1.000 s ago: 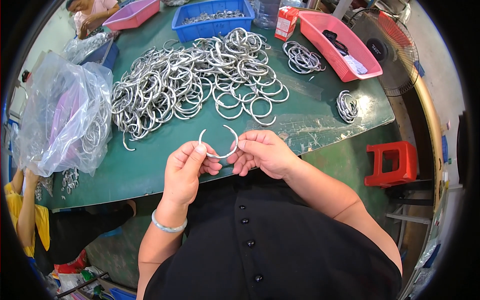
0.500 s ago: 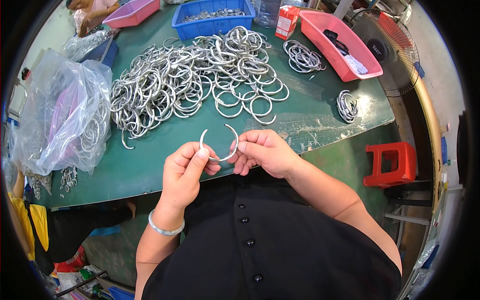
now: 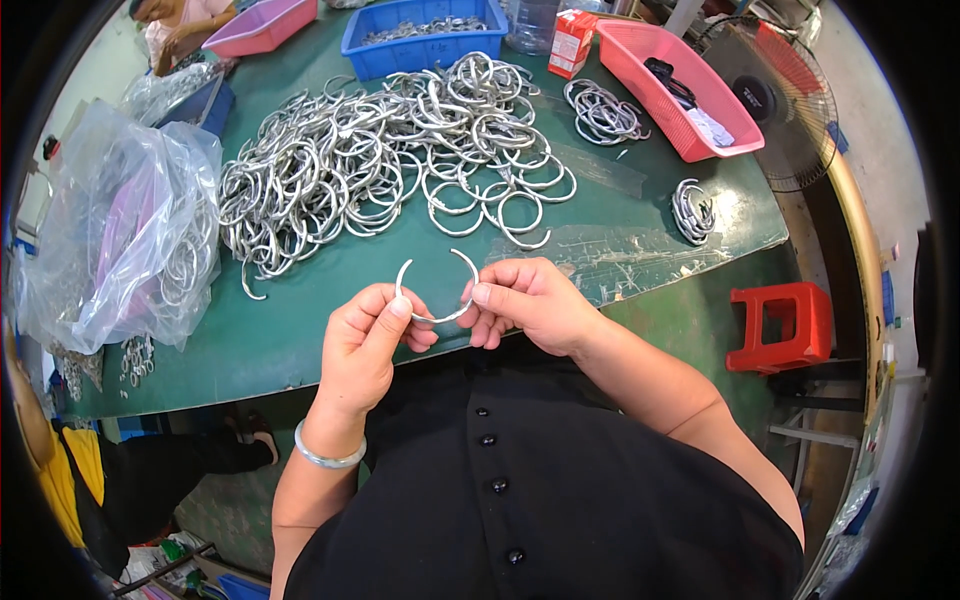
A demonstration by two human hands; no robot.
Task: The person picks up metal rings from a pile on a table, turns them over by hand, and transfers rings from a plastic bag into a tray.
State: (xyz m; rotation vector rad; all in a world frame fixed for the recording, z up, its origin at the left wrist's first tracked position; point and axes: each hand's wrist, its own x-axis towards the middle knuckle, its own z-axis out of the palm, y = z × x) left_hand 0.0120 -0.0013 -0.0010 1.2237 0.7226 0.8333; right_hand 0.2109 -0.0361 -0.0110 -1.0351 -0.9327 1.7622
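Now held over the near edge of the counter (image 3: 300, 345): open silver bangle (image 3: 437, 290), left hand (image 3: 365, 345) and right hand (image 3: 530, 305) with fingers clamped on its two sides. Probably checking or bending; next needs a steady squeeze. Beyond the bangle, heaped bangles (image 3: 380, 165), blue bin (image 3: 430, 40), pink tray (image 3: 680, 90), plastic bag (image 3: 120, 230); nothing blocking.

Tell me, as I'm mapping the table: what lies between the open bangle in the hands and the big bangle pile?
Only bare green tabletop separates the open bangle from the pile, per the head view.
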